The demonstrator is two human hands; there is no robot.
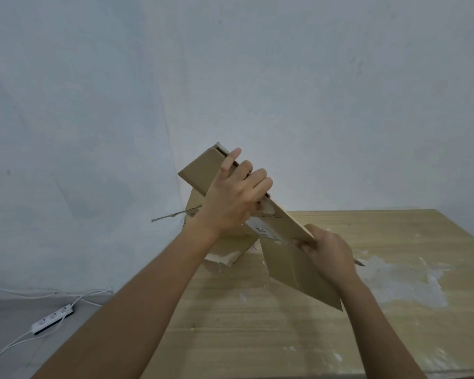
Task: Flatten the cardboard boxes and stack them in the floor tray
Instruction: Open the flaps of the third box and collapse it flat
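Cardboard fills the middle of my view: a box, partly collapsed, held tilted in the air over the far left corner of the table. My left hand has its fingers curled over the upper edge, gripping it. My right hand pinches the lower end, fingers closed on a hanging flap. Behind the box a second cardboard piece rests on the table edge. White smears mark the wooden top. On the floor at left lies a power strip with its cable.
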